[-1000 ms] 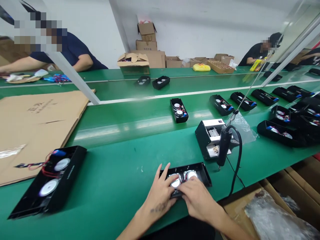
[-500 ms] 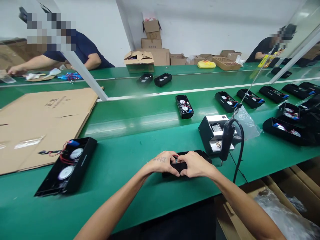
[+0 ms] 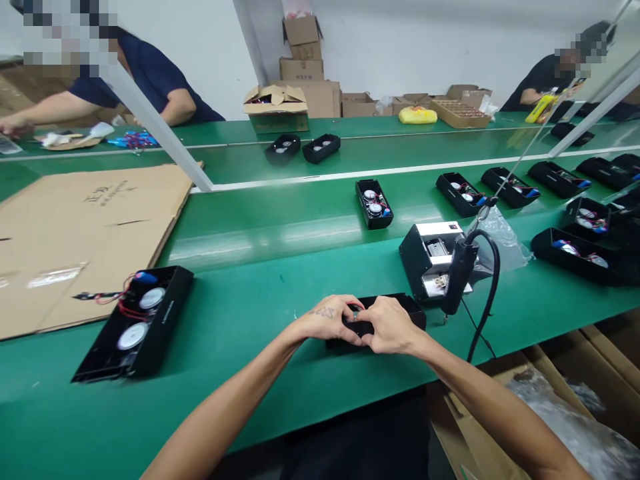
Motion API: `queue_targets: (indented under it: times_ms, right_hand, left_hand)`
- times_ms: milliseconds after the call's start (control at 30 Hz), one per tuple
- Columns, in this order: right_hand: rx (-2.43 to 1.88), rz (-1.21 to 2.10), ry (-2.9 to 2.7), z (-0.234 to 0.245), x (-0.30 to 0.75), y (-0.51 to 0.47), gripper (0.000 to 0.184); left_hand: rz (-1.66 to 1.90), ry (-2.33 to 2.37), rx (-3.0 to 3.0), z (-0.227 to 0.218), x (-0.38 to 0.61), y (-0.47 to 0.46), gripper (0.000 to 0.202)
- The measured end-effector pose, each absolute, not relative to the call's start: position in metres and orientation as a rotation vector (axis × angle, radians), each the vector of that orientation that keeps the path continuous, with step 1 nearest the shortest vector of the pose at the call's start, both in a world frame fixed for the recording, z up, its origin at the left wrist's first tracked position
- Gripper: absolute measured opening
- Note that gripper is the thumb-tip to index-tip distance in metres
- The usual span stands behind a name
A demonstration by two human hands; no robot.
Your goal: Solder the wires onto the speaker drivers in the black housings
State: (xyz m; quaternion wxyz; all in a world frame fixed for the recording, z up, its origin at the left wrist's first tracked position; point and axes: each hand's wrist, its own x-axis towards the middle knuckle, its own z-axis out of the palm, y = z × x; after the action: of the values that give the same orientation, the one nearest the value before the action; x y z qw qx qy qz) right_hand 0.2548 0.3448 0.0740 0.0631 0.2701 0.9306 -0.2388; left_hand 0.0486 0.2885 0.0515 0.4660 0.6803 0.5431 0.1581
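Note:
A black speaker housing (image 3: 413,310) lies on the green bench in front of me, partly covered by my hands. My left hand (image 3: 335,319) is closed on its left part, thumb at the near wall and fingers reaching inside. On the right, my right hand (image 3: 393,327) grips the same housing, its thumb close to the left thumb. A bit of red wire shows between the fingers; the rest of the inside is hidden. Just behind stands a black and silver machine (image 3: 433,257), with a hanging electric screwdriver (image 3: 460,277) to the right of my hands.
Left of me lies another open speaker housing (image 3: 137,323) with white round speakers, beside a flat cardboard sheet (image 3: 85,233). Several more housings line the belt (image 3: 260,227). Cardboard boxes (image 3: 480,427) sit below the bench edge at right. Two people work across the bench.
The view has shifted slightly. Both hands stay on the speaker housing, with only small finger movement.

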Motion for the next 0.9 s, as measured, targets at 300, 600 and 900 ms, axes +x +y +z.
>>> queue_targets:
  times_ms: [300,600,900]
  right_hand:
    - [0.698,-0.615,2.877,0.082,0.257,0.344,0.041]
    - [0.68,-0.588,2.875,0.068,0.258,0.349,0.044]
    - [0.759,-0.58,2.839,0.076,0.257,0.346,0.043]
  left_hand:
    - [0.372,1.368,1.708,0.049,0.049,0.288,0.037]
    - [0.411,1.304,1.689,0.047,0.048,0.289,0.044]
    - [0.408,1.327,1.676,0.046,0.047,0.291,0.044]
